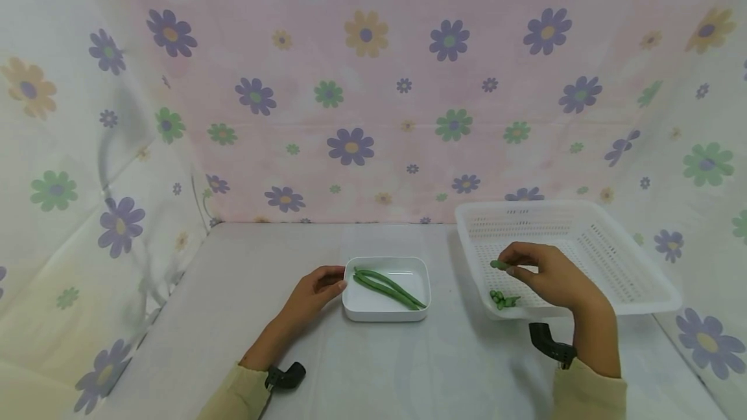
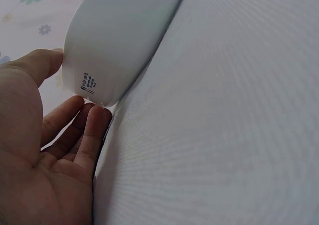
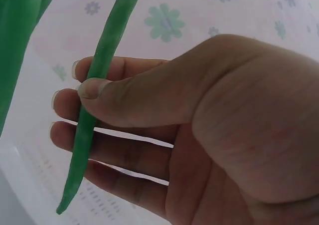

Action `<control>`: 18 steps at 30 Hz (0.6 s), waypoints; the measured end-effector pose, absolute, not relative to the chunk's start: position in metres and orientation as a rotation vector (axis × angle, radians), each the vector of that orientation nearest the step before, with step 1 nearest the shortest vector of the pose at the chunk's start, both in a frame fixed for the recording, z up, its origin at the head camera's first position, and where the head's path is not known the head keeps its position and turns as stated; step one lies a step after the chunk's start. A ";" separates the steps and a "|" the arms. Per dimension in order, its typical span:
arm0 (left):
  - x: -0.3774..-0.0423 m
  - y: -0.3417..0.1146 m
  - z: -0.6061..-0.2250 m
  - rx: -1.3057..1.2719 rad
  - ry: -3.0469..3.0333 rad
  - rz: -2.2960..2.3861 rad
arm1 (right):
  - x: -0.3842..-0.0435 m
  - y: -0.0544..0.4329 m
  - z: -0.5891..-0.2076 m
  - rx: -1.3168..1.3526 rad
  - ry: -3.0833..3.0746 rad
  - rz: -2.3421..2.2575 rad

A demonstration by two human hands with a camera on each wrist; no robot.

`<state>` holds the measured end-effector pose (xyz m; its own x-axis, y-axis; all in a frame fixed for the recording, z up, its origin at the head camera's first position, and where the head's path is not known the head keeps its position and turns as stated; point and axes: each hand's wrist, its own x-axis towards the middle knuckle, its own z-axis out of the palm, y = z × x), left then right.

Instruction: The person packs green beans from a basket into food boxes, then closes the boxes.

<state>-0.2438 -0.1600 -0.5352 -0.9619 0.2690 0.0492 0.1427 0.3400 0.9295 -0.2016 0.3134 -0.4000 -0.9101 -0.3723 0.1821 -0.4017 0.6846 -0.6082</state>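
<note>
- Right wrist view: a slim green bean (image 3: pixel 91 115), tapered at its lower end, lies across the fingers of the right hand (image 3: pixel 199 115), pinched under the thumb; its top runs out of the frame.
- From where I stand, the bean is over the near left part of a white basket (image 1: pixel 648 308), with slotted walls, at the right of the surface (image 1: pixel 373 374).
- Below it, in the basket's near left corner, sits a small cluster of green beans (image 1: pixel 498 303); I can't make out how many.
- The two hands are well apart. The left hand (image 1: pixel 312 293) touches the left end of a white tray (image 1: pixel 385 316) with thumb and fingertips, a gap between them.
- In the tray, long green beans (image 1: pixel 385 290) slant from the far left to the near right corner.
- The tray stands left of the basket, well clear of it; dark printing (image 2: pixel 88 83) marks its left end.
- Each wrist wears a black mount (image 1: pixel 286 376), just beyond a pale yellowish sleeve (image 1: pixel 236 394).
- Flower-printed cloth (image 1: pixel 309 18) hangs behind the surface and along both sides.
</note>
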 end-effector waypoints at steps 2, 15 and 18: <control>-0.244 -0.160 -0.536 0.383 2.473 1.704 | -0.201 0.312 -0.398 0.652 -2.817 1.028; -0.245 -0.161 -0.537 0.392 2.482 1.697 | -0.196 0.296 -0.384 0.665 -2.630 0.924; -0.245 -0.161 -0.537 0.391 2.484 1.699 | -0.195 0.291 -0.381 0.661 -2.610 0.917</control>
<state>-0.2452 -0.1607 -0.5374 -0.9611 0.2702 0.0564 0.1506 0.3420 0.9276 -0.1946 0.2908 -0.3807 -0.8504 -0.3225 0.4156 -0.5116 0.6910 -0.5107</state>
